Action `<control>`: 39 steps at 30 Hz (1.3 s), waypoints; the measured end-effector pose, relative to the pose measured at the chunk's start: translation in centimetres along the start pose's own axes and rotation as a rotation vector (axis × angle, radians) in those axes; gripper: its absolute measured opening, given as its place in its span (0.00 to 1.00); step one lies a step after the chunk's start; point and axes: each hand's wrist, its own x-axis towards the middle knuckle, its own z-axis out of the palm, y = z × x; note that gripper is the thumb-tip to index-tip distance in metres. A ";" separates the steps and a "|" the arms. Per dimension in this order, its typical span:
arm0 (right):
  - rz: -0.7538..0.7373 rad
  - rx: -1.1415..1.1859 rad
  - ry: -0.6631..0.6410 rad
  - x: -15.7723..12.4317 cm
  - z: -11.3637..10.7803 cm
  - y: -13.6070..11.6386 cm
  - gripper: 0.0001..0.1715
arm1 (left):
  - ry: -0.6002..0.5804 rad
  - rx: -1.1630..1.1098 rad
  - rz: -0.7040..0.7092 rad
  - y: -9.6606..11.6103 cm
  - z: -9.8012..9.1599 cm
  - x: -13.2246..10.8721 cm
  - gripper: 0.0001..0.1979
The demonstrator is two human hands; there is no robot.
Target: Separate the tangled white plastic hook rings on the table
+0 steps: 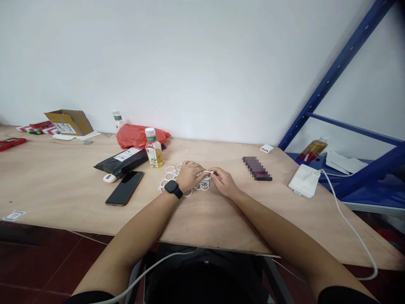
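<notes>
Though loosely heaped, thin white rings [170,174]

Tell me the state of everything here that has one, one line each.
Cardboard box, flaps open.
Smartphone, face up, screen dark.
Drink bottle, upright, capped, part full.
Shelf bottle, tilted, capped.
White charger, cable attached.
White plastic rings, loose heap.
Left hand, on the rings.
Right hand, on the rings.

White plastic rings [170,169], red plastic bag [136,136], blue steel shelf frame [335,71]
</notes>
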 end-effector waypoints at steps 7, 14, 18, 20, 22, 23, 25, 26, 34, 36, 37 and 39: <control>0.044 -0.014 0.004 0.1 -0.2 -0.2 0.13 | -0.079 -0.011 0.065 0.7 0.2 0.0 0.21; 0.030 -0.018 0.031 0.4 -0.1 -0.3 0.16 | -0.104 -0.046 0.092 1.2 0.5 0.1 0.21; 0.084 -0.014 0.106 0.3 0.0 0.2 0.17 | -0.111 -0.056 0.066 0.8 0.2 0.2 0.20; 0.119 -0.061 0.175 0.3 -0.2 0.6 0.18 | -0.102 -0.041 0.010 0.1 -0.2 0.1 0.21; 0.093 -0.151 0.208 0.4 -0.5 1.2 0.17 | -0.108 0.009 -0.085 -1.0 -0.7 -0.1 0.29; 0.058 -0.201 0.198 0.4 -0.7 1.5 0.16 | -0.150 0.045 -0.133 -1.6 -0.8 -0.3 0.35; -0.015 -0.289 0.123 0.6 -1.1 2.3 0.15 | -0.266 0.099 -0.224 -2.9 -0.9 -0.7 0.45; -0.041 -0.326 0.065 0.7 -1.1 2.6 0.16 | -0.323 0.110 -0.263 -3.6 -0.9 -0.9 0.47; -0.133 -0.380 -0.190 0.6 -0.7 2.9 0.18 | -0.472 0.135 -0.425 -6.6 0.0 -1.6 0.44; -0.145 -0.369 -0.235 0.5 -0.6 2.8 0.26 | -0.479 0.128 -0.428 -6.8 0.1 -1.6 0.43; -0.139 -0.371 -0.265 0.5 -0.6 2.8 0.30 | -0.479 0.122 -0.424 -6.8 0.1 -1.6 0.43; -0.112 -0.378 -0.326 0.3 -0.5 2.9 0.38 | -0.468 0.106 -0.404 -6.4 0.4 -1.6 0.42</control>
